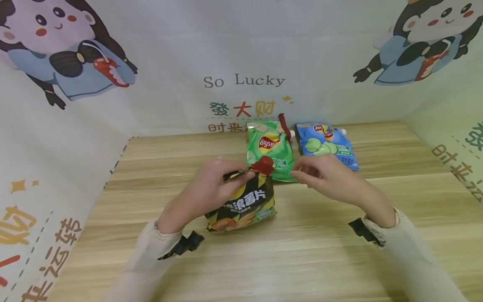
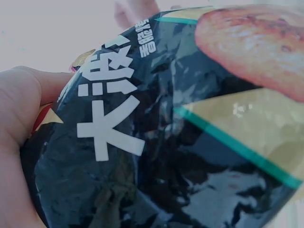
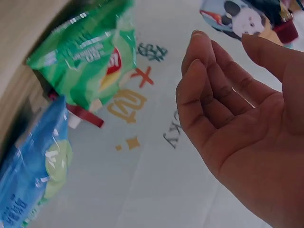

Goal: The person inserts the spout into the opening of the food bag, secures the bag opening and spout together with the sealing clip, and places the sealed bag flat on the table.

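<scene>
My left hand (image 1: 215,182) grips a black chip bag (image 1: 245,205) by its upper edge, thumb on the front. The bag, printed with white characters, is tilted above the table; its front fills much of the left wrist view. A red, cap-like piece (image 1: 265,165) sits at the bag's upper right corner, beside the left fingertips. To the right of it, my right hand (image 1: 328,178) is in the air with loosely bent fingers. In the right wrist view nothing lies between those fingers (image 3: 194,90), and the red piece (image 3: 286,31) is apart from them.
Behind the hands lies a green Lay's bag (image 1: 266,144) with a dark red strip clip (image 1: 284,126) and a white cap along its side. A blue Lay's bag (image 1: 326,144) lies right of it, with a white cap at its top corner. Printed cloth walls (image 1: 170,100) enclose the wooden table (image 1: 151,167).
</scene>
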Available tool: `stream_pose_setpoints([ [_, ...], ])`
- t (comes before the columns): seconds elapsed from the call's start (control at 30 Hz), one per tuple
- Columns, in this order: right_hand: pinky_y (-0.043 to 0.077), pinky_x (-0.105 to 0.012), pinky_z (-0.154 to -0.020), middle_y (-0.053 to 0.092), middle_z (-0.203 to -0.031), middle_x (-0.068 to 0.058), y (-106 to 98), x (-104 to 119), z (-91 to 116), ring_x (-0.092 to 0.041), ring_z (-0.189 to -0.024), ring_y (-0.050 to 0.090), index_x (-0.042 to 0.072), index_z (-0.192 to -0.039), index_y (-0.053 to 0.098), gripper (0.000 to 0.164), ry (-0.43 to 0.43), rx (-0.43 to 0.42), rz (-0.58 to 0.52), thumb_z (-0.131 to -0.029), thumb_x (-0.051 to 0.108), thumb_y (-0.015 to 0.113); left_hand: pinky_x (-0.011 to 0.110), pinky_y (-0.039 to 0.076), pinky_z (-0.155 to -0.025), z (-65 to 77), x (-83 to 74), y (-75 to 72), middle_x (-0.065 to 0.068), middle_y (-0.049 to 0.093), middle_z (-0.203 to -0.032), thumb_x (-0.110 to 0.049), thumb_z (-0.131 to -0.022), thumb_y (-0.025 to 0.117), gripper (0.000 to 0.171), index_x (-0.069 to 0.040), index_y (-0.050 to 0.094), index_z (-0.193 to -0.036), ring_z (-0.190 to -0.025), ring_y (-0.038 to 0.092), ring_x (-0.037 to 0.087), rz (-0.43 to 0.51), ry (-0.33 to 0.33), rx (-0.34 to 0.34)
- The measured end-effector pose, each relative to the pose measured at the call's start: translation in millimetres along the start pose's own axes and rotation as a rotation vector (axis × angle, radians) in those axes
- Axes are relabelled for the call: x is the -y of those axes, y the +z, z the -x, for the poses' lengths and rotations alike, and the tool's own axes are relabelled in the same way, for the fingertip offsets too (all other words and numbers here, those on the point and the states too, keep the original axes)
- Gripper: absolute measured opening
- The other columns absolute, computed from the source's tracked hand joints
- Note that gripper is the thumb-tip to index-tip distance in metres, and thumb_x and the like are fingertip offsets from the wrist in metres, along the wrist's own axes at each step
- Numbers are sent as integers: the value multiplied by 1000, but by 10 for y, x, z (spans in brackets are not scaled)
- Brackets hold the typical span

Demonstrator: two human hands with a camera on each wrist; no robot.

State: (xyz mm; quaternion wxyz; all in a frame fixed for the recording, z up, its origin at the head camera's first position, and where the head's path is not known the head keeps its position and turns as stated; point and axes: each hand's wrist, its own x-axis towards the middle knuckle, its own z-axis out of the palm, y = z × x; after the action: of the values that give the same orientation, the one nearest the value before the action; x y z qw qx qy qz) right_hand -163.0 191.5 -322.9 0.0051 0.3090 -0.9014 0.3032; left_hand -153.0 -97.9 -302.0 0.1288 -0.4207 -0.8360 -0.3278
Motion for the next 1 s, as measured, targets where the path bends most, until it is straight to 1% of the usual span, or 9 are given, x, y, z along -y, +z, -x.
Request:
stream_pose_setpoints([
  [0.17, 52, -27, -63, 68, -80, 5, 256, -26, -110, -6, -70, 61, 5, -105, 70, 16, -43, 60, 9, -100, 19, 62, 26, 33, -51, 102, 125, -249, -5, 53, -63, -12, -96, 67, 17, -10, 69, -79, -53, 39, 8, -41, -60, -72],
  [0.23, 52, -26, -64, 68, -82, 4, 343, -22, -142, -6, -72, 62, 4, -107, 69, 17, -57, 100, 23, -100, 18, 62, 26, 32, -51, 136, 167, -343, -5, 52, -61, -12, -96, 67, 18, -10, 69, -78, -52, 38, 9, -74, -78, -110],
  [0.33, 52, -25, -66, 68, -85, 2, 465, -8, -187, -8, -75, 61, 2, -112, 67, 20, -57, 178, 42, -99, 17, 63, 27, 31, -50, 181, 209, -470, -4, 48, -59, -11, -96, 67, 19, -9, 67, -77, -50, 35, 10, -121, -110, -158],
  [0.43, 53, -26, -71, 67, -90, 0, 588, 15, -231, -10, -79, 61, 1, -119, 65, 26, -39, 260, 58, -99, 17, 63, 26, 31, -50, 214, 221, -589, -3, 50, -60, -11, -96, 66, 16, -9, 69, -81, -50, 34, 11, -155, -130, -202],
  [0.53, 53, -32, -78, 69, -103, -4, 710, 57, -282, -14, -86, 62, 0, -127, 62, 32, -20, 321, 51, -100, 16, 61, 24, 32, -51, 239, 215, -687, -1, 59, -65, -12, -96, 67, 12, -8, 73, -87, -51, 39, 11, -182, -140, -246],
  [0.67, 51, -40, -93, 66, -124, -10, 873, 153, -373, -20, -108, 63, 1, -133, 59, 35, -37, 342, 56, -101, 15, 57, 22, 34, -51, 272, 242, -762, 2, 68, -72, -11, -95, 68, 10, -5, 76, -92, -52, 44, 12, -229, -148, -280],
  [0.77, 47, -41, -101, 62, -132, -11, 997, 241, -451, -23, -121, 59, 3, -135, 58, 36, -97, 335, 93, -101, 17, 57, 23, 34, -50, 300, 281, -789, 2, 68, -70, -11, -95, 68, 11, -4, 76, -91, -49, 43, 12, -265, -158, -287],
  [0.9, 46, -40, -103, 59, -133, -10, 1161, 333, -565, -23, -122, 56, 8, -137, 57, 38, -167, 313, 147, -101, 19, 58, 23, 34, -48, 323, 334, -813, 2, 67, -68, -12, -95, 68, 11, -5, 76, -91, -46, 41, 12, -284, -160, -292],
  [1.0, 44, -41, -106, 54, -138, -13, 1263, 373, -655, -26, -127, 52, 8, -142, 53, 42, -204, 292, 171, -100, 16, 58, 23, 32, -47, 333, 375, -827, 1, 66, -67, -12, -95, 68, 12, -5, 76, -91, -45, 40, 11, -288, -162, -294],
])
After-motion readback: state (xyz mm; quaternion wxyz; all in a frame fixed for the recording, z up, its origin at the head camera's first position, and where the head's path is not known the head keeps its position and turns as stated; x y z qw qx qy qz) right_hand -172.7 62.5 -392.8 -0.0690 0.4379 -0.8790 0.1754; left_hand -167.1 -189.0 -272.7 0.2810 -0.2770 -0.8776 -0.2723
